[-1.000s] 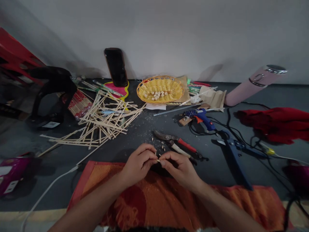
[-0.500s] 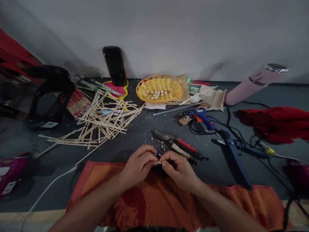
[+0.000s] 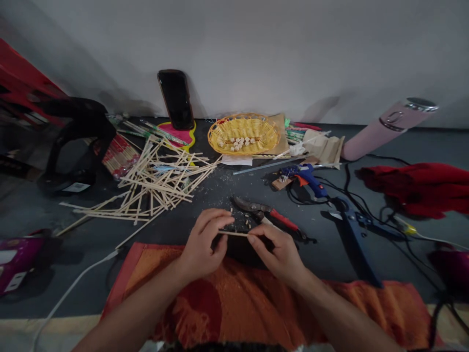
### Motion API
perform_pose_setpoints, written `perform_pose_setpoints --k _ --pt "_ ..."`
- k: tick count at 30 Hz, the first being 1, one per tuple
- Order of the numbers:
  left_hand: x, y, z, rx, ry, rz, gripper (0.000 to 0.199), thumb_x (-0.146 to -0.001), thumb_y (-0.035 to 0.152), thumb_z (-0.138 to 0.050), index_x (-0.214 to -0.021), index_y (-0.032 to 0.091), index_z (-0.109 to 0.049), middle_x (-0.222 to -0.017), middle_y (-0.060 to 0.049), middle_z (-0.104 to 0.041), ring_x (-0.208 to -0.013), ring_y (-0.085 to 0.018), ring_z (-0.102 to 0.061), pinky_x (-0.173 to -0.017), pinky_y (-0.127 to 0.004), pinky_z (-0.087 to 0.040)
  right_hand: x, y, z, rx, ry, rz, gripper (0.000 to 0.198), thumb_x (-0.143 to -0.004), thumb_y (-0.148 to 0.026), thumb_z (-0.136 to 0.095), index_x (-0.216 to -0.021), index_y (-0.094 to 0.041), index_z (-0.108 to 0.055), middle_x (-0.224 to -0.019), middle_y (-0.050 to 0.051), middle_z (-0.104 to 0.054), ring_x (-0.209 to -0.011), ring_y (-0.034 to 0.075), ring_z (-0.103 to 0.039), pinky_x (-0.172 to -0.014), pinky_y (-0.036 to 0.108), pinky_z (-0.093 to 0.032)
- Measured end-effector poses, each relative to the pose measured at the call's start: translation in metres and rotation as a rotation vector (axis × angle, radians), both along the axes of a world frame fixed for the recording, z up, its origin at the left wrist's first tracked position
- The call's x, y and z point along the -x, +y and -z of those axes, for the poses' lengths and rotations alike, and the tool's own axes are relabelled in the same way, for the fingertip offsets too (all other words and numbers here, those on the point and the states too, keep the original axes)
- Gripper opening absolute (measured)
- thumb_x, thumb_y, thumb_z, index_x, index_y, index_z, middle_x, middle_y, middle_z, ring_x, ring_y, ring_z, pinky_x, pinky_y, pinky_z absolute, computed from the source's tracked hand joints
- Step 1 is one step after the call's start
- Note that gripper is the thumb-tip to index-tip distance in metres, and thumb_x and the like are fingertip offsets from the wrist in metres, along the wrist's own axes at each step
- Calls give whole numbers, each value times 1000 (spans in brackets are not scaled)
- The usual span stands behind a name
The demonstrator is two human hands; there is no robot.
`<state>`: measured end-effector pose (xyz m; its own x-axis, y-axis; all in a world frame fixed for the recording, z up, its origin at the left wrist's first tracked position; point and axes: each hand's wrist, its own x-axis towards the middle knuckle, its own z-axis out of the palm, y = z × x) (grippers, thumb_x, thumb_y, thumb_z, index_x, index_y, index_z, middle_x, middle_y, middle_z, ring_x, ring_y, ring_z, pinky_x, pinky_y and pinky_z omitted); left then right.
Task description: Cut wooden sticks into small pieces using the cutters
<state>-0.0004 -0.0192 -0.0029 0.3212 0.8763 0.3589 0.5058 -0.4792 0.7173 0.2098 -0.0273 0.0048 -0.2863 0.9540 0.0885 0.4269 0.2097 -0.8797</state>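
Observation:
Between the thumb and fingertips of my right hand (image 3: 280, 252) is the right end of a thin pale wooden stick (image 3: 234, 233). The stick lies nearly level and reaches into the gap of my left hand (image 3: 205, 242). There my thumb and fingers are apart, and no grip on the stick shows. Just beyond the hands are a few short cut wooden bits (image 3: 247, 223). Pruning shears (image 3: 269, 215) with red and whitish handles rest on the dark table past my right hand. An orange towel (image 3: 249, 303) lies under my forearms.
A heap of wooden sticks (image 3: 157, 186) spreads at left. A yellow wicker basket (image 3: 244, 124) with small pale pieces stands at the back, beside a propped phone (image 3: 176, 100). At right are a blue glue gun (image 3: 306, 178), a dark blue cutter (image 3: 351, 234), cables and a pink bottle (image 3: 384, 129).
My hands have moved apart, the left one leftward and opening. The wooden stick, mostly hidden in the fingers before, now shows lengthwise between the hands.

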Motion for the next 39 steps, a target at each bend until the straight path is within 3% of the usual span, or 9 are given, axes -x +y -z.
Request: perform_pose_setpoints --k 4,9,12,16,20,29,35,39 --pt "5 4 -4 -24 2 8 45 -75 9 -55 -119 21 -53 -121 -11 -55 -115 -25 -50 -99 -46 -42 -3 2 3 -87 -59 34 10 -89 -25 -54 -88 -21 -63 -78 2 -65 -71 14 -60 -66 26 -46" --pt "0 5 0 -103 129 138 18 -86 13 -54 -98 21 -64 -94 -6 -67 -91 -19 -58 -85 -36 -47 -2 -1 8 -170 -79 -74 10 -90 -22 -52 -92 -22 -62 -79 2 -65 -70 13 -60 -66 25 -47" --pt "0 6 1 -28 98 18 16 -91 17 -48 -88 19 -63 -85 -5 -66 -83 -17 -59 -77 -30 -48 -5 1 12 -232 -119 -68 16 -92 -22 -48 -101 -22 -61 -88 4 -68 -80 15 -63 -73 28 -50" --pt "6 10 3 139 -20 -224 19 -95 25 -41 -91 19 -58 -84 -3 -61 -78 -15 -58 -72 -26 -46 -9 6 17 -295 -179 -7 21 -92 -22 -47 -108 -22 -60 -97 6 -67 -92 18 -63 -82 32 -51" --pt "9 12 7 218 -112 -302 19 -95 29 -39 -99 18 -54 -78 0 -58 -66 -12 -53 -65 -24 -42 -6 7 22 -331 -265 -59 23 -92 -20 -46 -108 -23 -62 -101 7 -66 -94 17 -62 -84 31 -51" --pt "1 20 10 242 -198 -267 20 -94 31 -38 -93 18 -54 -73 2 -51 -63 -12 -46 -62 -23 -38 14 1 22 -419 -651 -112 30 -92 -30 -51 -119 -22 -59 -96 8 -66 -81 17 -63 -66 27 -46" --pt "1 17 7 265 -231 -234 19 -94 31 -41 -94 18 -55 -70 3 -49 -59 -10 -43 -57 -21 -36 17 3 26 -406 -593 -142 18 -92 -22 -49 -100 -23 -66 -91 6 -65 -80 16 -60 -67 26 -43" --pt "1 12 4 375 -314 -130 19 -89 34 -52 -97 18 -57 -73 2 -54 -63 -10 -48 -59 -20 -40 15 5 28 -387 -430 -121 15 -92 -23 -50 -91 -22 -65 -86 4 -65 -78 15 -60 -69 26 -46"
